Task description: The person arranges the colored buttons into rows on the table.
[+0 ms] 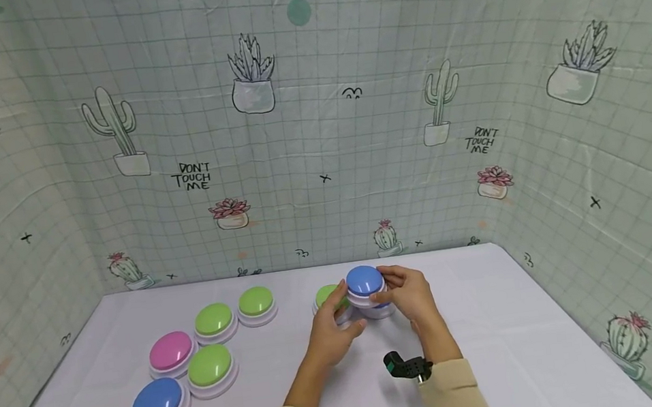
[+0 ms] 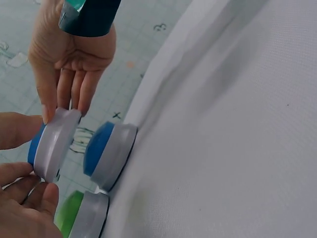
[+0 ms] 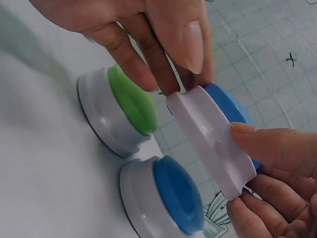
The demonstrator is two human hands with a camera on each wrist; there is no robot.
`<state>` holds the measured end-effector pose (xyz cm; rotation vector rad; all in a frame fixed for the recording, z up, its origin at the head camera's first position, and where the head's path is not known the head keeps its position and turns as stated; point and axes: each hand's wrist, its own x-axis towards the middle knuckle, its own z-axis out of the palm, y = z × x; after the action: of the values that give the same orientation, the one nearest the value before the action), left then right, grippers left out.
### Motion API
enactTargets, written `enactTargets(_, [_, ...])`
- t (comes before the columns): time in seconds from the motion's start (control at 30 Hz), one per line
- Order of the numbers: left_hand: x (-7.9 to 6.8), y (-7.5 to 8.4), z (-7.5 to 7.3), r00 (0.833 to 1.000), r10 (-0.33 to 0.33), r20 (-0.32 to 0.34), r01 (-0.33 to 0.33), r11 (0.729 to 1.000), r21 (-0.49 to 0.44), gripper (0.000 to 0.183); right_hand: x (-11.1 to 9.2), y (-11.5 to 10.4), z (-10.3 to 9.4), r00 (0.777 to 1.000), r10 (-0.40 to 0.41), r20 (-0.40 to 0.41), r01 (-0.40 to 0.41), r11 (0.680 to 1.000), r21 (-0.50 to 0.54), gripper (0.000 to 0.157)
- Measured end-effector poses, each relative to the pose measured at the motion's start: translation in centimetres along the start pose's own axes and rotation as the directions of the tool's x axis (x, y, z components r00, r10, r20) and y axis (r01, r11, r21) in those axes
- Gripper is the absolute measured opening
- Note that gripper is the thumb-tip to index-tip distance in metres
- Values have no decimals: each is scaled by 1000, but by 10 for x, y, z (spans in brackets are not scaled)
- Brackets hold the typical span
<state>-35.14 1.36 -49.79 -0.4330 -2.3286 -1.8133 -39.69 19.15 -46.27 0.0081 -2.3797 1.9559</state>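
A blue push button with a white round base (image 1: 364, 282) is held up between both hands, over the table. My right hand (image 1: 410, 291) pinches its right side, thumb (image 3: 277, 144) on the white base and fingers curled beneath. The left hand (image 1: 329, 333) holds the opposite edge with its fingertips, its thumb standing off from the button. In the left wrist view the held button (image 2: 54, 144) is tilted. Just below it, a second blue button (image 2: 109, 156) sits on the table, mostly hidden in the head view. Beside that one stands a green button (image 1: 327, 296), partly behind the left fingers.
On the table's left side (image 1: 286, 374) stand several more buttons: a blue one (image 1: 157, 404), a pink one (image 1: 171, 351) and green ones, including one near the back (image 1: 256, 303). A patterned cloth wall (image 1: 317, 136) encloses the back and sides.
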Motion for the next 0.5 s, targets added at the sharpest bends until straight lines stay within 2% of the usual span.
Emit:
enactTargets(0.17, [1,-1,5,1000,-9,-12,9,999,-36,78,0,0,-2,1000,-6,3,6,1000,3,62])
enactTargets(0.5, [4,1,16,999,-23,47,25,999,-45,88,1,2,-10,999,7,-36,-7,1000,0,64])
